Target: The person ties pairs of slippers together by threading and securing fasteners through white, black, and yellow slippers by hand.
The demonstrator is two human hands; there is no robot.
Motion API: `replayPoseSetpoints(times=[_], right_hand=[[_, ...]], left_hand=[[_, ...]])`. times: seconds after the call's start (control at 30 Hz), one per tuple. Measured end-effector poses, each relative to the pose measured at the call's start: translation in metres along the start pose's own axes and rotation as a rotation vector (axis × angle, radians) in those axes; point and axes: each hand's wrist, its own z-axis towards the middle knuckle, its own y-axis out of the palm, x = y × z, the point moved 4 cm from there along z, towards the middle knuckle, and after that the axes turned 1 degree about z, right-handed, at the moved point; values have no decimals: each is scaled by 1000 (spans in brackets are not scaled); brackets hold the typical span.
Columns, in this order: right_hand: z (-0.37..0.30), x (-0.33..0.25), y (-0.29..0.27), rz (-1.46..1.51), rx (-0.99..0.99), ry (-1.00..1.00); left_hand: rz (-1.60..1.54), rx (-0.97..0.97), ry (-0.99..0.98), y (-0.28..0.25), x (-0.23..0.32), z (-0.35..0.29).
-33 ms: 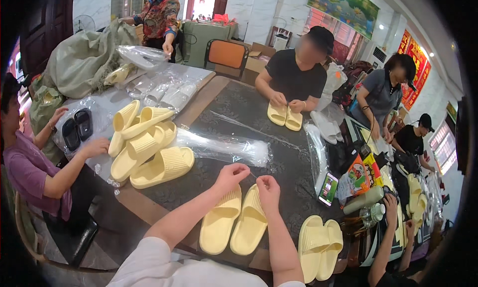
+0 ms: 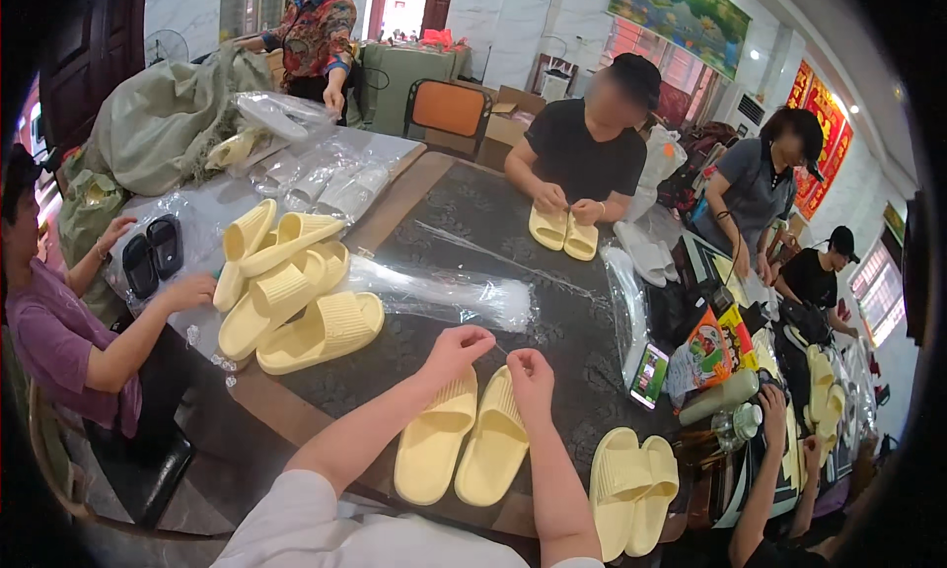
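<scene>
Over a pair of pale yellow slide sandals (image 2: 434,445) lying side by side on the table's near edge, both my hands are pinched close together. My left hand (image 2: 462,349) is closed above the left slide. Just beyond the right slide (image 2: 493,448), my right hand (image 2: 531,373) is closed too. A thin strand (image 2: 501,350) runs between the fingertips of both hands. Its ends are hidden in my fingers. Beyond my hands lies a bundle of fine clear strands (image 2: 454,294) in plastic wrap.
A pile of yellow slides (image 2: 296,282) is at left, near a person with black slides (image 2: 153,257). Another yellow pair (image 2: 631,489) lies at right, below a phone (image 2: 649,376) and a bottle (image 2: 738,425). Across the table a person handles yellow slides (image 2: 564,235).
</scene>
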Motion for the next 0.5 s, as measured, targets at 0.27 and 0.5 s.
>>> replayPoseSetpoints(times=[0.27, 0.5], right_hand=[[-3, -5, 1, 20, -58, -31], [-1, -4, 2, 0, -47, 8]], left_hand=[[-4, -183, -44, 6, 5, -5], [-83, 57, -71, -6, -3, 2]])
